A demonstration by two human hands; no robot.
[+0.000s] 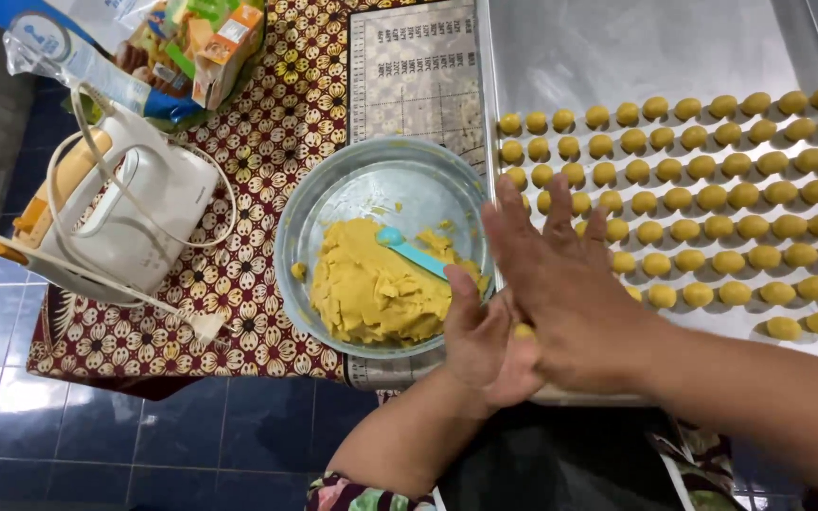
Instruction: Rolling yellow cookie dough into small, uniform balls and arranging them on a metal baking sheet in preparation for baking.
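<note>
Two hands meet palm to palm just off the near edge of the baking tray: the left hand lies underneath, palm up and cupped, and the right hand lies flat across it, fingers spread and pointing away from the body. Between them a small yellow dough piece shows as a sliver at the seam of the palms; neither hand is closed around it, it is only pressed between them, and its long axis cannot be told. Directly to the left, touching distance from the left thumb, sits the metal bowl of yellow dough with a turquoise scoop lying in it. To the right, rows of shaped dough balls fill the tray, nearer the right hand. A white hand mixer rests at the patterned cloth's left edge.
</note>
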